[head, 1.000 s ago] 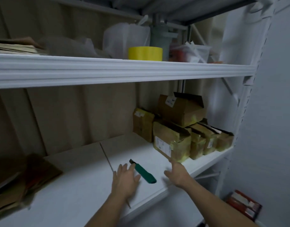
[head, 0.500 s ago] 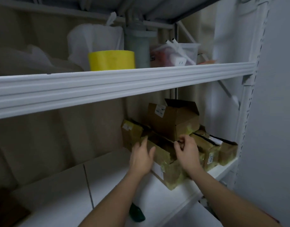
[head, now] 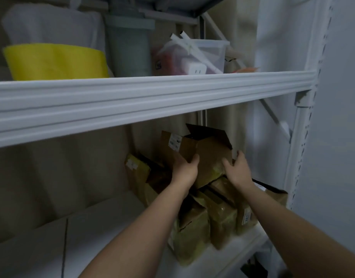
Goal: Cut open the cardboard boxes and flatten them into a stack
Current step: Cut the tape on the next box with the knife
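Observation:
A brown cardboard box [head: 209,155] with an open top flap and a white label sits on top of a pile of boxes at the right end of the white lower shelf [head: 92,237]. My left hand [head: 184,169] grips its left side and my right hand [head: 235,170] grips its right corner. Below it stand several taped boxes [head: 194,233], some with yellowish tape and labels. The green cutter is out of view.
The upper shelf's thick white front rail [head: 152,97] runs across just above the box. On that shelf stand a yellow tape roll [head: 54,62], a grey-green container [head: 130,49] and a clear plastic tub [head: 202,57]. A white upright post [head: 301,157] bounds the right side.
Both hands moved up from the lower front box to the top open box and took hold of its sides. The view shifted up and right, and the green cutter left the frame.

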